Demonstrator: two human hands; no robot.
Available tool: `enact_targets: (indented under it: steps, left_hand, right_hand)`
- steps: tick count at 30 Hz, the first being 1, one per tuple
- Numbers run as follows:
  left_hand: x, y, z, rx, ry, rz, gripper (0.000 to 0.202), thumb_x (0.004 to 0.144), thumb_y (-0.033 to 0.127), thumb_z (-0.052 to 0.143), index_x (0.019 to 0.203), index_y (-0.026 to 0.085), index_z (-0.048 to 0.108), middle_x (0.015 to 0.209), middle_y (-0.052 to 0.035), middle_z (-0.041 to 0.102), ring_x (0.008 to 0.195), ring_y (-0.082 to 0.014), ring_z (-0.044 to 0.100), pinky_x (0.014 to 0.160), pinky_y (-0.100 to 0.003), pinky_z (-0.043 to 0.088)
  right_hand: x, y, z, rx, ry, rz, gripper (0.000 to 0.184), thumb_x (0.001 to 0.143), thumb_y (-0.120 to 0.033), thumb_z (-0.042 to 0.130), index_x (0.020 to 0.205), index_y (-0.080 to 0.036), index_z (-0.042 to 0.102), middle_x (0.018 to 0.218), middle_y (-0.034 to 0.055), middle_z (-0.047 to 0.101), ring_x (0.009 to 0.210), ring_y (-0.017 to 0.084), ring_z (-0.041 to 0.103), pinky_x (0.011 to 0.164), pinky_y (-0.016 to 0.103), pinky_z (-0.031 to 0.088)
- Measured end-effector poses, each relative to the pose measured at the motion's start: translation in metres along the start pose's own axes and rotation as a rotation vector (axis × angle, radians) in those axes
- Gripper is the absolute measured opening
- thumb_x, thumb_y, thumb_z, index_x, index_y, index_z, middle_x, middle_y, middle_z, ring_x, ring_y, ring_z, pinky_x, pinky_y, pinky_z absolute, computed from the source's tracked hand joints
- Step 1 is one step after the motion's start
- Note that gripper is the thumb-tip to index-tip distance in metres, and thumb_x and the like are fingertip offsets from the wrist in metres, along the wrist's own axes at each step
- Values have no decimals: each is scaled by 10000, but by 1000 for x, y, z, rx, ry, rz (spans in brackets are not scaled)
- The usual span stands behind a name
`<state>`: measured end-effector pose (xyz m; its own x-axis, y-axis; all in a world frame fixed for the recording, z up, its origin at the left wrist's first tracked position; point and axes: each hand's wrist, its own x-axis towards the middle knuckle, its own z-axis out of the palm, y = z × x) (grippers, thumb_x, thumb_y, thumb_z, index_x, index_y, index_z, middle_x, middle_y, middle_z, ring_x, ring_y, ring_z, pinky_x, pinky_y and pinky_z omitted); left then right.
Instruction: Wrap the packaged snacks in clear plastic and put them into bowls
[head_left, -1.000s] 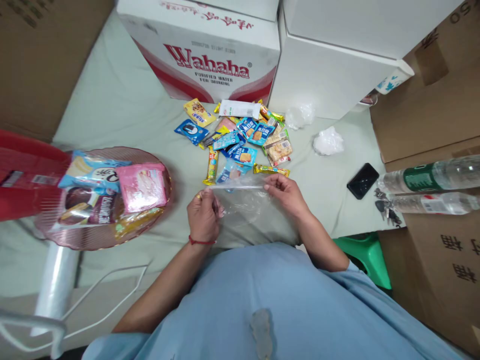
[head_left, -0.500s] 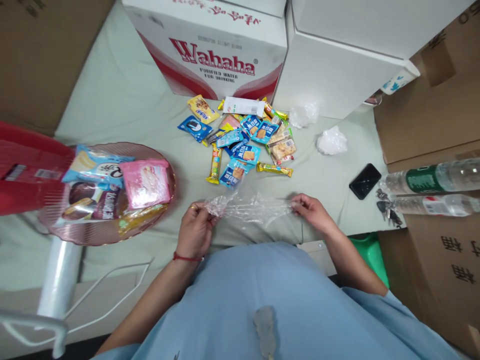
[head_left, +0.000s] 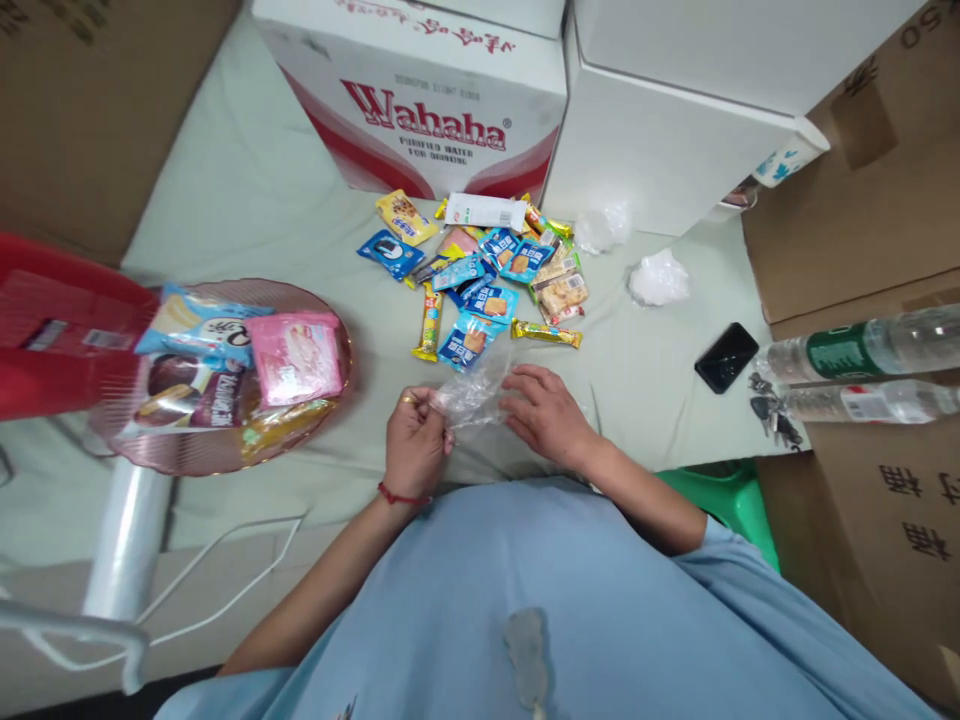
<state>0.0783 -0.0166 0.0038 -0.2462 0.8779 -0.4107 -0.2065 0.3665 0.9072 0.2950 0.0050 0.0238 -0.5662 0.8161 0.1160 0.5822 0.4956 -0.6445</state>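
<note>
in the head view, the clear plastic bag (head_left: 472, 398) is crumpled between the two hands, just in front of the person's blue shirt (head_left: 600, 580) and just below the snack packets (head_left: 480, 275). the left hand (head_left: 417, 437) pinches one gathered end of it between thumb and fingers; a red bracelet (head_left: 403, 495) circles that wrist. the right hand (head_left: 549, 418) lies palm down with its fingers loosely curved against the bag's other side; whether it grips the film, i cannot tell. the bag's upper edge reaches the lowest blue packet.

the packets lie in a loose heap on the pale green cloth (head_left: 630, 385), in front of the wahaha box (head_left: 442, 100). to the right of the heap sit two wads of crumpled plastic (head_left: 658, 278), then a black phone (head_left: 726, 357) near some keys (head_left: 772, 415) and two bottles (head_left: 840, 352). on the left, a pink-tinted bowl (head_left: 187, 460) holds larger snack packs (head_left: 296, 360).
</note>
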Motion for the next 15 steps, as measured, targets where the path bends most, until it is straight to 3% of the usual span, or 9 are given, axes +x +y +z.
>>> enact_targets:
  steps: [4, 8, 11, 15]
  left_hand:
    - [1, 5, -8, -24, 10, -57, 298, 786, 390, 745, 867, 241, 500, 546, 118, 486, 324, -57, 348, 349, -199, 212]
    - [8, 8, -20, -6, -32, -151, 342, 735, 444, 793, 836, 238, 539, 509, 111, 458, 318, -72, 345, 338, -210, 197]
    - [15, 10, -29, 30, -88, -206, 341, 731, 477, 787, 807, 227, 567, 513, 87, 469, 335, -79, 347, 334, -217, 193]
    - [23, 11, -41, 195, -54, -124, 348, 796, 526, 689, 868, 198, 599, 564, 44, 552, 380, -95, 395, 376, -229, 275]
  right_hand:
    - [3, 7, -17, 305, 101, 104, 187, 991, -403, 636, 994, -262, 759, 1156, 100, 729, 1118, 270, 650, 1016, 484, 520]
    - [-4, 20, -36, 641, 225, 464, 331, 902, -577, 703, 906, -247, 717, 949, 48, 718, 873, 226, 700, 776, 386, 595]
    - [-14, 34, -36, 808, 347, 725, 416, 804, -639, 758, 858, -245, 633, 818, 4, 685, 656, 188, 669, 530, 311, 542]
    - [-26, 47, -27, 767, 437, 846, 434, 784, -636, 751, 814, -244, 566, 726, -17, 665, 498, 148, 601, 394, 260, 418]
